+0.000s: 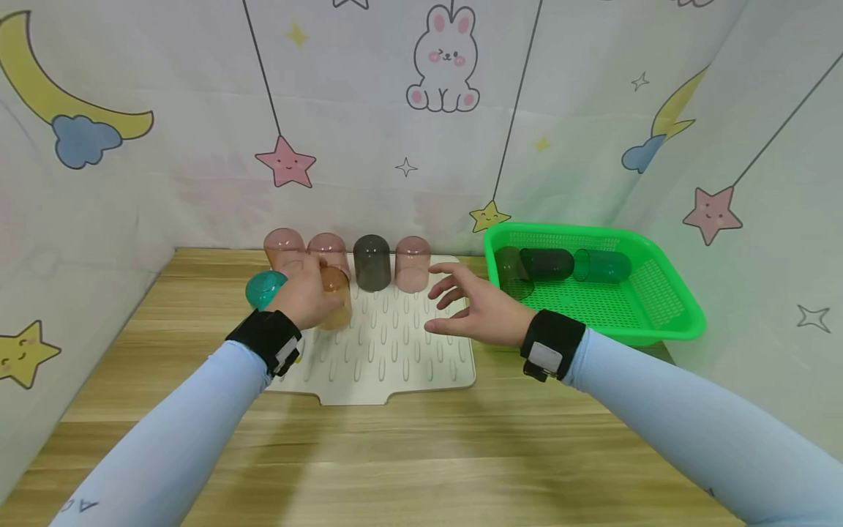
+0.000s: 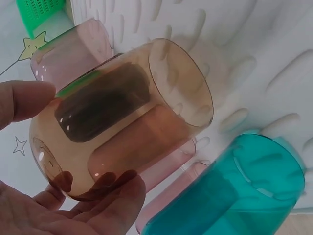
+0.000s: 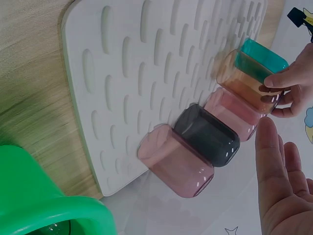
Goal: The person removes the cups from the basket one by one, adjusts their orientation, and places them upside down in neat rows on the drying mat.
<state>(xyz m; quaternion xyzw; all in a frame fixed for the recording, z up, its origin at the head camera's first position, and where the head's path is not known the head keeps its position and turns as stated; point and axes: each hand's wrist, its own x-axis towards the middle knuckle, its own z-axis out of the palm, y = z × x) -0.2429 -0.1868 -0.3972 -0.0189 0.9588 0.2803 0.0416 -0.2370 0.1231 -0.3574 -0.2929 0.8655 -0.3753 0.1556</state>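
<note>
Left hand (image 1: 305,298): thumb and fingers curl round the closed end of an amber cup (image 1: 339,307), gripping it.
Amber cup: upside down over the left part of a white ridged mat (image 1: 382,359), in front of the back row; whether its rim touches the mat I cannot tell.
Teal cup (image 1: 263,287): just left of the amber cup, upside down, partly hidden by the left hand.
Right hand (image 1: 484,307): holds nothing, fingers and thumb apart, near the mat's right edge, between the back row and the basket.
Back row: from the left, two pink cups (image 1: 327,249), a dark grey cup (image 1: 372,263) and a single pink cup (image 1: 413,265), all upside down.
Green basket (image 1: 690,322): right of the mat, holding an olive cup (image 1: 512,272), a black cup (image 1: 548,264) and a green cup (image 1: 607,266); the last two lie on their sides.
Surface (image 1: 408,454): wood-grained, under mat and basket.
Sleeves (image 1: 165,432): pale blue, with black bands (image 1: 266,340) at the wrists.
Backdrop (image 1: 369,110): white, printed with a rabbit, stars and moons.
</note>
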